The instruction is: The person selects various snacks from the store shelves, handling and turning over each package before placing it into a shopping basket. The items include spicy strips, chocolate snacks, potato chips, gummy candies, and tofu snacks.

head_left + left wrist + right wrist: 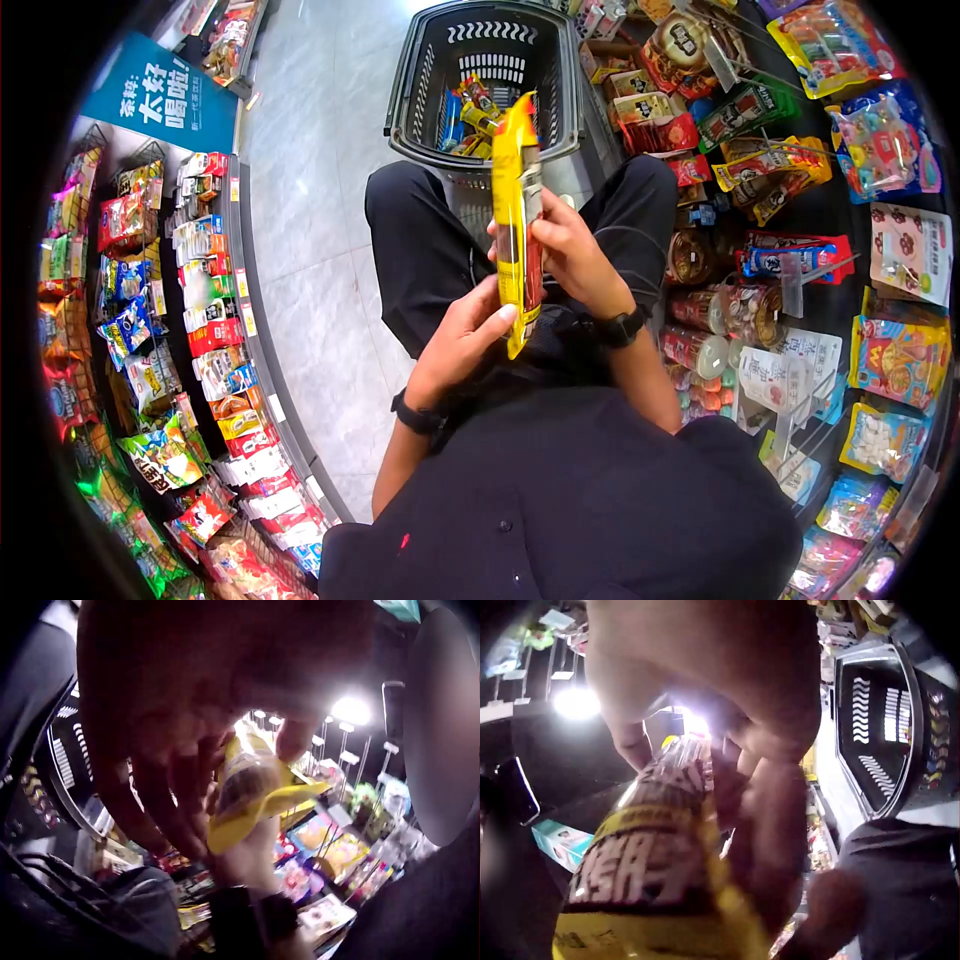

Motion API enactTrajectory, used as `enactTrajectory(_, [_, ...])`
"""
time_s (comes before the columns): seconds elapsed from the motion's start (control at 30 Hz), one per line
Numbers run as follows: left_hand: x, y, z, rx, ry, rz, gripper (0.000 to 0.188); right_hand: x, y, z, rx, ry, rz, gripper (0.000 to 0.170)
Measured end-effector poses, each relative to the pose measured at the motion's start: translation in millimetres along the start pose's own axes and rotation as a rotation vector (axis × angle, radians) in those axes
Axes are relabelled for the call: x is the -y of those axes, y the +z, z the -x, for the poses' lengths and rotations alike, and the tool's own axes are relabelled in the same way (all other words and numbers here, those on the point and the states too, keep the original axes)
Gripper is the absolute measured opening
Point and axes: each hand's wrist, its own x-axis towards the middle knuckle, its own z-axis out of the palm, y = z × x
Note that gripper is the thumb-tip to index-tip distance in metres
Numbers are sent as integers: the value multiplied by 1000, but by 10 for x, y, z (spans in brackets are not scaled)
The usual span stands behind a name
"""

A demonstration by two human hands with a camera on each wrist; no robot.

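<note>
A yellow snack packet (517, 230) with dark and red panels stands nearly edge-on to the head camera, held between both hands above the lap. My left hand (462, 330) grips its lower end, thumb along the near edge. Higher up on the other side, my right hand (572, 250) grips the packet with thumb and fingers. In the right wrist view large pale lettering runs across the packet (652, 862). The left wrist view shows its yellow crimped end (262, 806) under the fingers. Beyond the packet's top is a dark shopping basket (420, 130) with several colourful packets inside.
Shelves of hanging snack bags (215, 330) line the left. More racks with bags (890, 340), jars (695, 350) and clear hooks (790, 270) rise close on the right. Grey floor tiles (310, 240) run between. A blue sign (150, 95) is at upper left.
</note>
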Motion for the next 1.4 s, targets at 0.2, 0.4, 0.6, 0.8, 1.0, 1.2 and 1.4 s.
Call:
enactTrajectory(0.2, [123, -12, -6, -277, 46, -30, 38, -53, 43, -45, -333, -78, 335, 40])
enactTrajectory(0.4, [143, -73, 21, -191, -32, -101, 42, -136, 30, -20, -403, -86, 380, 43])
enactTrajectory(0.6, [256, -146, -45, -225, -50, -8, 36, -76, -112, 8, -372, 200, 351, 42])
enactTrajectory(0.8, [212, -319, -388, -247, -139, -292, 31, -237, -518, -113, -324, 319, 284, 46])
enactTrajectory(1.0, [-6, -664, -1197, -296, -134, -839, 30, -331, -984, -773, -351, 398, 341, 44])
enactTrajectory(1.2, [234, -1306, -2352, -444, 38, -982, 44, -366, -1904, -2007, -181, 366, 762, 47])
enactTrajectory(1.4, [-134, -1346, -2352, -347, 148, -977, 43, -143, -1491, -1640, -330, -254, 1260, 50])
